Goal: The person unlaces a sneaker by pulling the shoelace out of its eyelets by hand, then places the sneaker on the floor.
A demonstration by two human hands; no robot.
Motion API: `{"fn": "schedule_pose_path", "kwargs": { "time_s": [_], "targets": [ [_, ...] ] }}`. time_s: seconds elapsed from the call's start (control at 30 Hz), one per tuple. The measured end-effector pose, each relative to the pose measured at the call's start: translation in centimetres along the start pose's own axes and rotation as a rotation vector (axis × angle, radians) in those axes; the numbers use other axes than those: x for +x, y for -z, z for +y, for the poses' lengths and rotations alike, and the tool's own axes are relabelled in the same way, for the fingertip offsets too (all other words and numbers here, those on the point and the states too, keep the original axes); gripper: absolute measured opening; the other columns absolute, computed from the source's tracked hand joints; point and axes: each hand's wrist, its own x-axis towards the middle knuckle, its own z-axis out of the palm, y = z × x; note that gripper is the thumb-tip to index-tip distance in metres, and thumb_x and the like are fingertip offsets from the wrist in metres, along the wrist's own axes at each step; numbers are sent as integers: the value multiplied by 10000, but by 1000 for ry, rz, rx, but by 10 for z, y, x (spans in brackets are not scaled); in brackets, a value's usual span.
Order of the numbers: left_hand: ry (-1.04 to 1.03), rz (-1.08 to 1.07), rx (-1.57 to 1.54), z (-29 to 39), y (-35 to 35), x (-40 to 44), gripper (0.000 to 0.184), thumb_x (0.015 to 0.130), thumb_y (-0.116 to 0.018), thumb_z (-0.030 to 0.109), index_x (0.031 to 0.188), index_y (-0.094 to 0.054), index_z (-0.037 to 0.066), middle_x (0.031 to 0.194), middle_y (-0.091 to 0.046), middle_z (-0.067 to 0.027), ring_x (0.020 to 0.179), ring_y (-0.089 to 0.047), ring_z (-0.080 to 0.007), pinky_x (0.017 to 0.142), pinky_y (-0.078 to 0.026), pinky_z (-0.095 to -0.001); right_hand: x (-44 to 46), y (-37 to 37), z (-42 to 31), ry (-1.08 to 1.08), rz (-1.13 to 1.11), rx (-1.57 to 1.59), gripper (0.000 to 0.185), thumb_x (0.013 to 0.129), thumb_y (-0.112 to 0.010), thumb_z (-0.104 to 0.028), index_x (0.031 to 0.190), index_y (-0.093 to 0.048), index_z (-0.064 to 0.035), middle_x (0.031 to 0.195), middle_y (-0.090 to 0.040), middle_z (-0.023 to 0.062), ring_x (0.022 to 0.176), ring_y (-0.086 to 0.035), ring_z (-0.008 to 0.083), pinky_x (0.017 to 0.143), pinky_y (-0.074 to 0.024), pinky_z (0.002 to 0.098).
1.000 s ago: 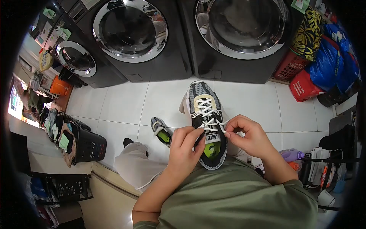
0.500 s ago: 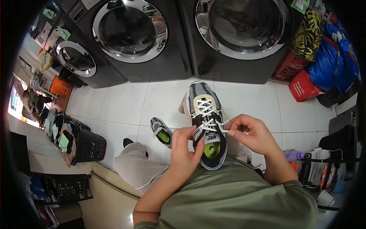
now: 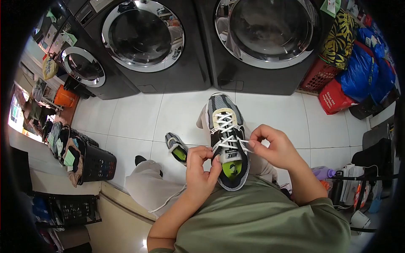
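A grey, black and white sneaker (image 3: 219, 105) rests toe-away across my lap, its white shoelace (image 3: 227, 126) criss-crossed up the front. The tongue bears a label, and a bright green insole shows in the opening. My left hand (image 3: 201, 170) grips the left edge of the sneaker near the top eyelets, thumb and forefinger bent around it; whether lace is also between them is hidden. On the other side, my right hand (image 3: 270, 146) pinches a length of the shoelace, pulled out to the right. The matching sneaker (image 3: 176, 148) sits on the floor to the left.
Dark front-loading washing machines (image 3: 177, 80) line the far side of the white tiled floor (image 3: 126, 122). A black laundry basket (image 3: 99, 160) full of clothes stands left. Bags and a red basket (image 3: 312, 76) are at right, above a shelf with a purple bottle (image 3: 322, 172).
My right hand has shifted slightly left and up, still pinching the lace. My left hand has moved slightly down and left along the sneaker's edge. The tongue label sits a little lower.
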Motion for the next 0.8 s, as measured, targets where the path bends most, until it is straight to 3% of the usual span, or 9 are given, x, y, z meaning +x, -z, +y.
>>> {"fn": "schedule_pose_path", "kwargs": {
  "time_s": [0.13,0.17,0.27,0.33,0.4,0.47,0.63,0.8],
  "targets": [
    [-35,-31,104,-2,3,-1,242,920,-664,-73,1104,-514,-28,1158,-486,-114,1049,-587,-171,885,-541,-276,-3,33,-14,-253,-53,607,80,987,-666,-69,1041,-650,-12,860,-662,26,770,-636,98,699,-515,272],
    [-37,-33,116,-2,3,-1,247,920,-666,-72,1113,-518,-30,1161,-485,-114,1051,-589,-170,889,-545,-279,-7,43,-11,-187,-38,690,106,962,-664,-22,1060,-640,10,838,-673,93,702,-641,150,611,-509,285],
    [-4,61,-12,3,-2,2,259,903,-717,-23,1106,-556,-30,1108,-562,-152,963,-631,-212,825,-590,-307,-30,85,1,111,-224,935,84,953,-630,20,1036,-632,28,818,-674,163,640,-646,216,526,-498,301],
    [29,61,-48,4,-2,2,271,902,-716,-27,1120,-556,-36,1105,-555,-147,951,-636,-205,823,-595,-307,-47,97,-1,419,-216,1306,37,935,-599,63,959,-623,51,824,-680,263,574,-652,285,454,-504,353],
    [44,56,-59,5,-1,3,277,901,-715,-31,1129,-558,-41,1104,-550,-144,942,-640,-200,820,-598,-307,-50,125,-11,529,-422,1482,57,921,-609,68,968,-637,84,844,-682,327,571,-681,330,444,-534,404],
    [43,47,-45,6,-1,4,279,900,-715,-34,1132,-560,-44,1104,-546,-141,936,-642,-197,818,-599,-306,-63,134,-34,629,-305,1530,114,891,-631,74,986,-648,137,874,-674,379,617,-719,384,437,-567,443],
    [47,53,-61,6,-1,5,265,893,-720,-31,1114,-574,-43,1104,-552,-136,951,-637,-203,817,-598,-307,-80,164,-52,890,-402,1415,96,860,-647,68,845,-671,160,798,-670,359,624,-738,403,514,-645,450],
    [51,32,1,9,2,6,261,885,-734,-9,1098,-586,-35,1084,-569,-135,948,-631,-213,811,-592,-314,-86,171,-47,899,-395,1520,117,870,-636,47,841,-671,155,757,-662,335,605,-737,376,511,-650,412]
  ]
}}
